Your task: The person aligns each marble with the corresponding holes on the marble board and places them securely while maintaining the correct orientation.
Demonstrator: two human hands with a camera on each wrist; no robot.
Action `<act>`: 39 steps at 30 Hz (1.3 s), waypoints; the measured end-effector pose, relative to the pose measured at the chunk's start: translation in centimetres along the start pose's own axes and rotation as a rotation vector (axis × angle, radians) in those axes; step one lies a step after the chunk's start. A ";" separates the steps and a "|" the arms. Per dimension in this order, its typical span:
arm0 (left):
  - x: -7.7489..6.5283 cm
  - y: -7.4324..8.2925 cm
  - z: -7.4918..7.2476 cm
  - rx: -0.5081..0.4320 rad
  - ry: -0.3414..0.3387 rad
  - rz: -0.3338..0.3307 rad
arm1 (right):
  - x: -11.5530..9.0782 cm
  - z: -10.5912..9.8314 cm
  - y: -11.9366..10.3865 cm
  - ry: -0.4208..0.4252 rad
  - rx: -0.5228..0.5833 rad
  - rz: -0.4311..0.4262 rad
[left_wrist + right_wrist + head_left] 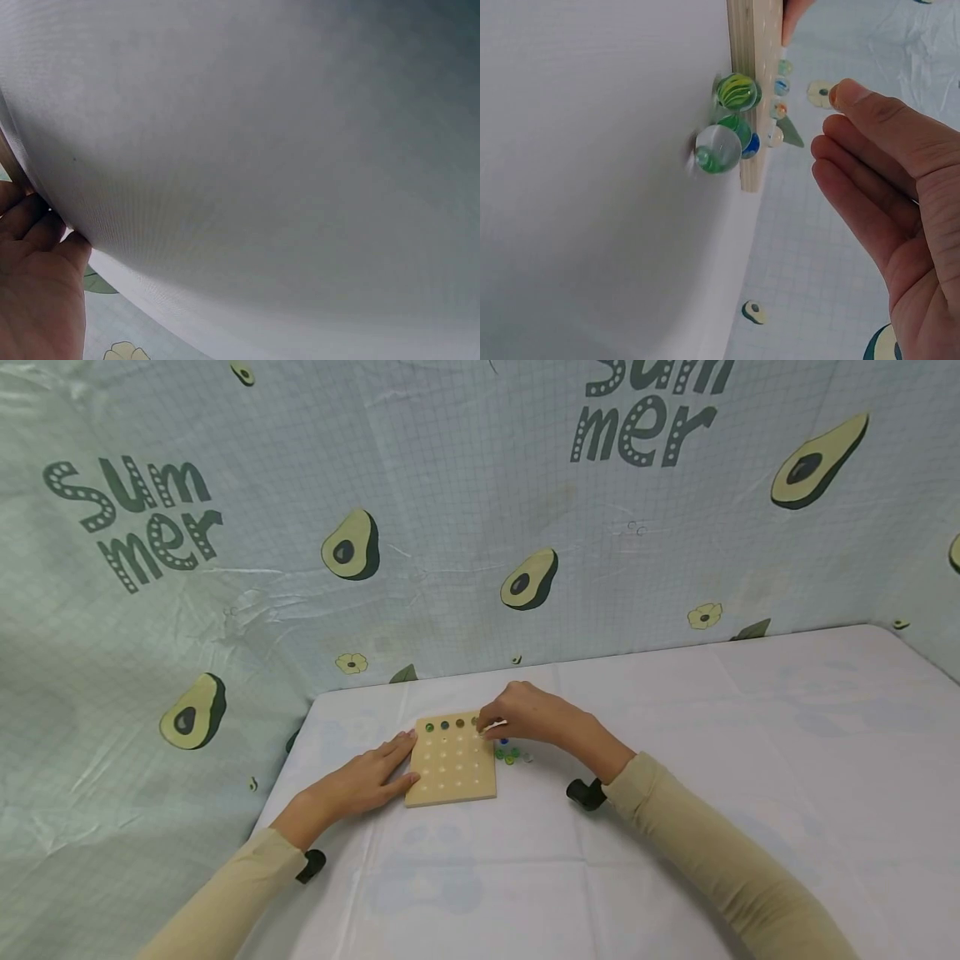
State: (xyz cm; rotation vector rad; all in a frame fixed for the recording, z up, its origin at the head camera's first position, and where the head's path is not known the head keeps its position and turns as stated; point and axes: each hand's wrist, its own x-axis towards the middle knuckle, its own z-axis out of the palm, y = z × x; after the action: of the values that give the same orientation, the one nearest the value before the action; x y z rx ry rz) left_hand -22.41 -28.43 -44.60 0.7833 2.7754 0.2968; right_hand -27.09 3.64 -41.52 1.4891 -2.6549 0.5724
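A square light wooden board (453, 768) with rows of small hollows lies on the table. Several glass marbles (445, 725) sit along its far row. My left hand (371, 777) rests at the board's left edge, thumb and fingers extended; the left wrist view shows that hand (41, 285) only at its lower left. Over the board's far right corner is my right hand (528, 714). In the right wrist view, the right hand (900, 172) has loosely bent fingers, thumb near the index finger, with no marble visible between them; it is apart from the row.
Several loose marbles, among them a yellow-green striped one (736, 91) and a clear one (718, 148), lie close together beside the board's right edge. A white cloth (675, 793) covers the table. Behind it hangs a patterned curtain (450, 468) with avocados.
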 end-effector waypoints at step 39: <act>0.0 0.2 -0.3 0.014 -0.014 -0.017 | 4.3 1.9 -0.9 0.070 0.046 -0.044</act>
State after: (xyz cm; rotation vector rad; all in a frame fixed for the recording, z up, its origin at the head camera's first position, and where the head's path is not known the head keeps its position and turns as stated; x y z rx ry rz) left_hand -22.37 -28.29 -44.24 0.7619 2.7730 0.2676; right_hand -28.39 -0.95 -42.04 1.5053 -2.5669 0.6737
